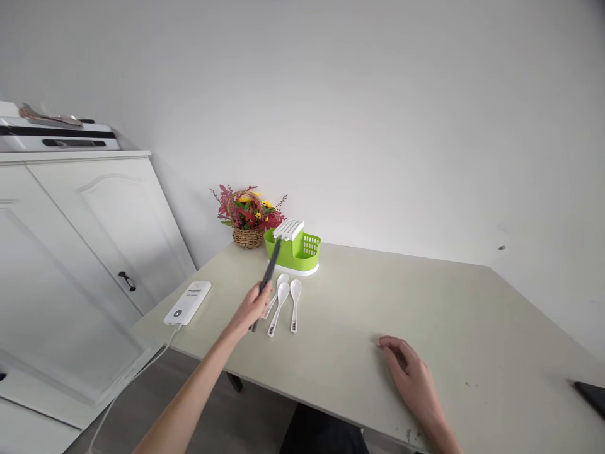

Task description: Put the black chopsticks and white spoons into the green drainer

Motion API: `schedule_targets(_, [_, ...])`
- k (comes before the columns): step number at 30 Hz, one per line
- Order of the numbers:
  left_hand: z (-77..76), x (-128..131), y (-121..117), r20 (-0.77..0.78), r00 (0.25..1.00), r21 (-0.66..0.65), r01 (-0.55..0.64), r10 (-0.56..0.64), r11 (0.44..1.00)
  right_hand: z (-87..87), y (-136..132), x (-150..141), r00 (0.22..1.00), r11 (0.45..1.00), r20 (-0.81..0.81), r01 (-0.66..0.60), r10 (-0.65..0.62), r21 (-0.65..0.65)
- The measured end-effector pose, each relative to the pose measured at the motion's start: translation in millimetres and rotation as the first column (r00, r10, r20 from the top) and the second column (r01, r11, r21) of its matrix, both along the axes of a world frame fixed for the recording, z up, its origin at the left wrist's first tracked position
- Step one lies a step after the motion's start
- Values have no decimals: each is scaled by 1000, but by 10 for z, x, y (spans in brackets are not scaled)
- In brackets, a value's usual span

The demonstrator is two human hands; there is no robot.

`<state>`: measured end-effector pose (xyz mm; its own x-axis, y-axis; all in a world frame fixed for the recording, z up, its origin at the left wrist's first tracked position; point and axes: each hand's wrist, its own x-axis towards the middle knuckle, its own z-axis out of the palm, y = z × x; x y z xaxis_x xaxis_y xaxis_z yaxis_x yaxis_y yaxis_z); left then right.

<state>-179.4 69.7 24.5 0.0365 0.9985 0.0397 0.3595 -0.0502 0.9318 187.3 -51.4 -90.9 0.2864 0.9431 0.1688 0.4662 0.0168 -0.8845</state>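
My left hand (253, 307) is closed around dark chopsticks (270, 268), held slanting up toward the green cutlery holder (302, 252), whose white slotted lid is at its top. The chopstick tips reach the holder's left front side. Three white spoons (283, 299) lie side by side on the table just right of that hand. My right hand (411, 375) rests on the beige table (425, 302) near the front edge, fingers loosely curled, holding nothing.
A wicker basket of red and yellow flowers (246, 217) stands against the wall behind the holder. A white power bank (188, 303) with a cable lies at the table's left edge. White cabinets (94, 239) stand at left. A dark object (590, 394) sits at the right edge.
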Motion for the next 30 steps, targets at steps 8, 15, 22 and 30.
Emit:
schedule_targets(8, [-34,1130,-303,507,813,22,319,-285,948,36,6,-17,1000,1000,-21,3,-2,19])
schedule_targets(15, [-341,1579,-287,450,826,95,334,-340,938,9,31,-14,999,1000,-39,-6,7,30])
schedule_targets(22, [-545,1761,-254,243,906,193,305,-346,933,32,54,-29,999,997,-44,-12,16,80])
schedule_targets(30, [-617,1837,-282,136,936,195,296,-325,935,57,39,-31,999,997,-42,-12,15,70])
